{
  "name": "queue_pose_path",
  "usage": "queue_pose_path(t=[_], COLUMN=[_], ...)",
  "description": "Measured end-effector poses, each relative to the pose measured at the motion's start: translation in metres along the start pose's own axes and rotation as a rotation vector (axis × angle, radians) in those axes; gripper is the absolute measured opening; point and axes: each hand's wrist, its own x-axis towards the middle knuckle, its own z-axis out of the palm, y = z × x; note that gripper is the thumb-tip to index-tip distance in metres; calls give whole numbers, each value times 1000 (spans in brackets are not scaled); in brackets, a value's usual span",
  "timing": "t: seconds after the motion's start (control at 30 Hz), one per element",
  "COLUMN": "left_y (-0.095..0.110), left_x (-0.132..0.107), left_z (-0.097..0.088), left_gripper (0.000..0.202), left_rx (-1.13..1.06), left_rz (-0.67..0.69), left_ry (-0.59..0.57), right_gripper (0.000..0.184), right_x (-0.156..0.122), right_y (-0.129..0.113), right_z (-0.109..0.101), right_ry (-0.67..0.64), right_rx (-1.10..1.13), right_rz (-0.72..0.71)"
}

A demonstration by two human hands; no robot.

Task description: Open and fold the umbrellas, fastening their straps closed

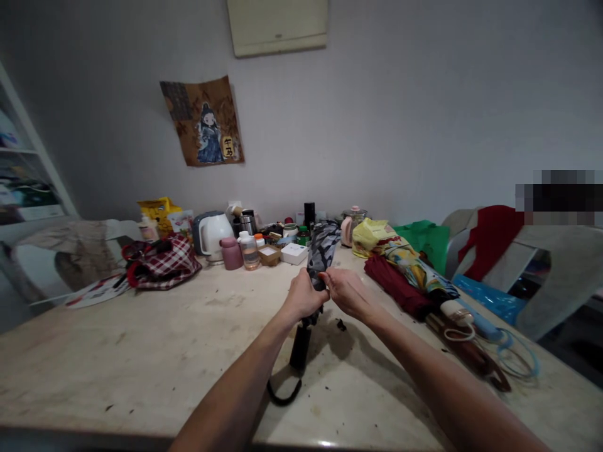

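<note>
A folded camouflage-patterned umbrella [325,243] in grey and black stands out from the middle of the table, its top pointing away from me. Wrapped around its middle is my left hand [301,294]. My right hand [346,292] pinches at the umbrella's side, the fingertips close to the left thumb. Whether a strap or the cloth lies between those fingertips is too small to tell. Below the hands the black handle [300,348] slants toward me, with a wrist loop [285,402] hanging at the tabletop.
On the right lie a dark red umbrella [396,285], a floral umbrella [414,263] and a brown hooked handle [480,361]. A white kettle [214,235], pink jar [231,253] and white box [294,253] line the back. A plaid bag [167,263] sits left. Chairs flank the table [188,351].
</note>
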Motion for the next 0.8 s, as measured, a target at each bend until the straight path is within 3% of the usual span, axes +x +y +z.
queue_pose_path(t=[0.1,0.2,0.27,0.33,0.4,0.47,0.5,0.57,0.63,0.7,0.8], left_y=[1,2,-1,-7,-15,-23,-26,-29,-27,-23,-19], left_x=[2,4,7,11,17,23,26,29,28,22,13], left_z=[-1,-2,-1,0,0,-1,-2,-2,-1,2,4], left_gripper=[27,28,32,34,35,37,38,41,46,55,64], left_rx=[-221,-563,-718,-785,-802,-816,-822,-831,-841,-846,-771], left_rz=[-45,-189,-241,-239,-223,-210,-200,-174,-149,-124,-94], left_ry=[-93,-190,-145,-57,29,110,142,173,147,59,-167], right_gripper=[35,47,51,52,62,77,74,50,30,26,27], right_x=[4,10,10,7,0,-6,-9,-12,-12,-10,-5], right_y=[6,11,13,11,7,2,0,-3,-5,-6,-6], right_z=[-1,-1,1,5,11,21,27,38,46,46,36], right_ry=[-13,64,31,-128,-272,-329,-322,-257,-170,-124,-102], right_rx=[406,712,750,741,658,503,411,256,217,345,728], right_rz=[23,158,268,301,223,153,168,241,294,294,314])
